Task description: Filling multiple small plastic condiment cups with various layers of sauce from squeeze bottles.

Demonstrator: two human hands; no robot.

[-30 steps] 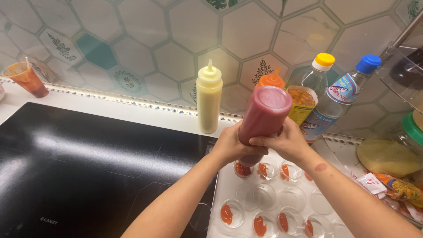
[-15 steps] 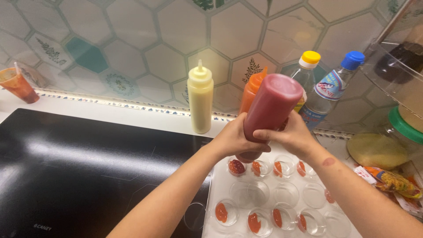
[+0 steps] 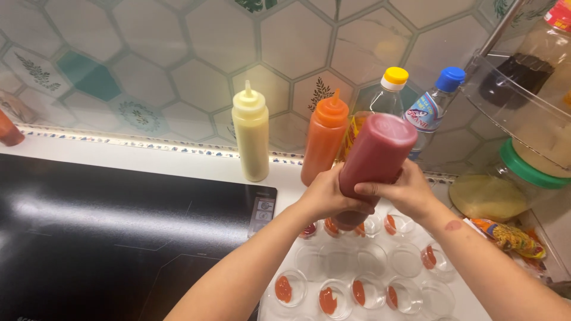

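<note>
A red squeeze bottle (image 3: 376,156) is held upside down and tilted, nozzle end hidden inside my hands. My left hand (image 3: 328,195) wraps its lower part, and my right hand (image 3: 404,191) grips it from the right side. Below them lie several small clear round cups (image 3: 357,279) on a white surface; some hold a dab of red sauce, some look bare. The bottle's tip hangs over the far row of cups.
A pale yellow squeeze bottle (image 3: 251,133) and an orange one (image 3: 325,138) stand by the tiled wall. Behind are a yellow-capped bottle (image 3: 389,89) and a blue-capped one (image 3: 439,98). A black cooktop (image 3: 101,238) fills the left. A green-lidded jar (image 3: 505,184) and a snack packet (image 3: 510,236) sit right.
Both hands and the red bottle kept their grip while shifting slightly right over the far row of cups. The view drifted, revealing the orange bottle fully.
</note>
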